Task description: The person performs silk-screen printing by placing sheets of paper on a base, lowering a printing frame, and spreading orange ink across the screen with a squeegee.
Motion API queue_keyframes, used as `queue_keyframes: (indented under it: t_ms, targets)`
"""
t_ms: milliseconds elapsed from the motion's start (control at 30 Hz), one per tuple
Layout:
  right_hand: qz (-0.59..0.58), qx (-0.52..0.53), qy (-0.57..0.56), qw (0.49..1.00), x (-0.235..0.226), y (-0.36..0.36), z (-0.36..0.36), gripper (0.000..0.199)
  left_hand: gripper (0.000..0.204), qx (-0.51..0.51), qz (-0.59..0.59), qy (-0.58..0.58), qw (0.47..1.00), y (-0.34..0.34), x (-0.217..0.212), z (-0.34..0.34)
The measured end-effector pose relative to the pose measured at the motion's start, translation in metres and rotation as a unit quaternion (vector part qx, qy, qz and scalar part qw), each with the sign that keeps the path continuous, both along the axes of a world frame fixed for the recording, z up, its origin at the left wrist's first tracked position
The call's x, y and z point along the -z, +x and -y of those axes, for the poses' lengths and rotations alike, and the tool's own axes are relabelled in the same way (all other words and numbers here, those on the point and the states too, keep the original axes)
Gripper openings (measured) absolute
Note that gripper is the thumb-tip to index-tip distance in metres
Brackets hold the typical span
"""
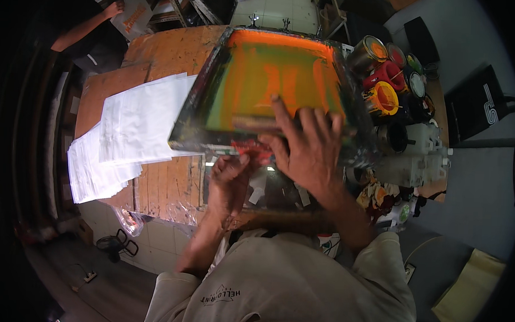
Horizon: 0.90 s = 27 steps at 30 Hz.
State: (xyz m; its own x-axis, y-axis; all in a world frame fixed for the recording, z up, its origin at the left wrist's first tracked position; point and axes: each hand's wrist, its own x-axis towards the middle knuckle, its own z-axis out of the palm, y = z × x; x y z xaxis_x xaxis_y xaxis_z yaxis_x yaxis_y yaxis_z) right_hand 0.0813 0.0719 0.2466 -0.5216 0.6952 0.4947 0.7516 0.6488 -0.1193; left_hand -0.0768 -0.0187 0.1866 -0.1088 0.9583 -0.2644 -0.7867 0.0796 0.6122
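A screen printing frame (185,110) with dark, ink-stained edges lies before me, its mesh (255,70) streaked with orange ink. My left hand (230,174) is closed at the frame's near edge, its thumb against a small red patch (253,153). Blur hides what exactly its fingers grip. Above the near part of the mesh is my right hand (310,143), fingers apart and index stretched forward, with nothing seen in it. Just left of that hand, a blurred reddish-brown bar (256,122) lies across the mesh.
White sheets (142,120) are stacked on the wooden table (169,183) at left. Ink cans (368,54) and a yellow-rimmed red pot (383,98) crowd the right side, with translucent containers (410,169) nearer. At far left, another person's hand (113,9) holds a printed sheet (132,16).
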Motion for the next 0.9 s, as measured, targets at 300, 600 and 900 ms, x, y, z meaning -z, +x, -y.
queue_keyframes:
  t_ms: [300,600,900]
  targets:
    - [0.106,0.021,-0.187,0.976,-0.142,-0.016,-0.117,0.032,0.041,-0.016,-0.652,-0.202,0.731,-0.075,0.117,-0.127]
    - [0.021,0.1,-0.23,0.968,-0.195,-0.038,-0.157,0.042,0.01,-0.014,-0.738,-0.016,0.674,-0.08,0.174,-0.14]
    - [0.035,0.019,-0.078,0.996,-0.183,-0.009,-0.221,0.047,0.025,-0.156,-0.821,-0.197,0.512,-0.308,0.147,-0.112]
